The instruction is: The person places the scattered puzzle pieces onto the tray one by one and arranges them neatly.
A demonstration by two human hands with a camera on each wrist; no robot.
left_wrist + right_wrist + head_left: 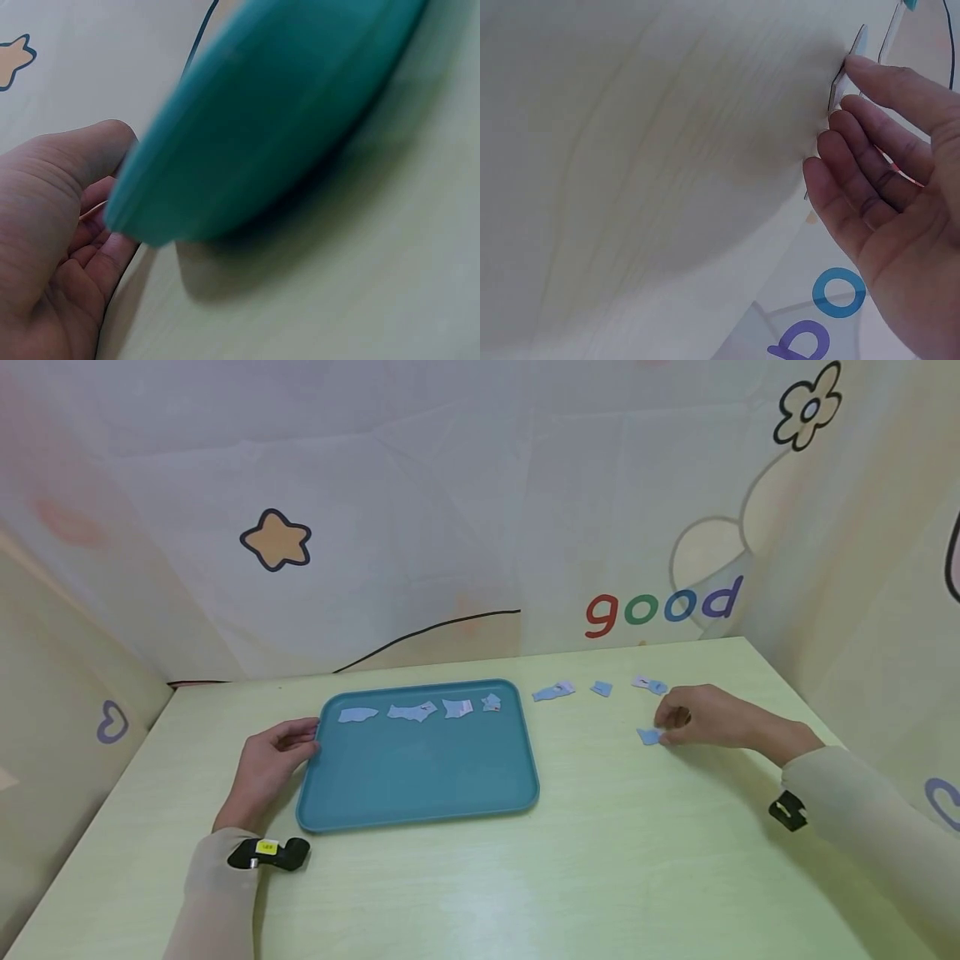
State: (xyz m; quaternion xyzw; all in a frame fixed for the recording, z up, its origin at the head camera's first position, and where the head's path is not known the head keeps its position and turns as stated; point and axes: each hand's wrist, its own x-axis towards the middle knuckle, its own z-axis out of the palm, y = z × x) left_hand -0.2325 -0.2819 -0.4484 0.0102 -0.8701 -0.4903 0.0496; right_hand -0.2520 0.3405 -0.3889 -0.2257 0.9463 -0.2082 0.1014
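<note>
A teal tray [420,777] lies on the table, and my left hand [273,764] holds its left edge. In the left wrist view the thumb [112,142] lies against the tray's rim [187,195], with the other fingers curled beside it. Four small flat pieces with jagged outlines, light blue, form a row along the tray's far side, including a star-like piece [491,702]. Right of the tray, my right hand [701,717] pinches a light-blue jagged piece [648,737] low over the table. The right wrist view shows this thin piece [838,86] edge-on at the thumb tip.
Beyond the tray's right side lie more light-blue pieces: a long one [553,692], a small one [602,688] and a paired-looking one [649,684] near the right hand. A printed cloth [420,527] hangs behind the pale wooden table [480,885].
</note>
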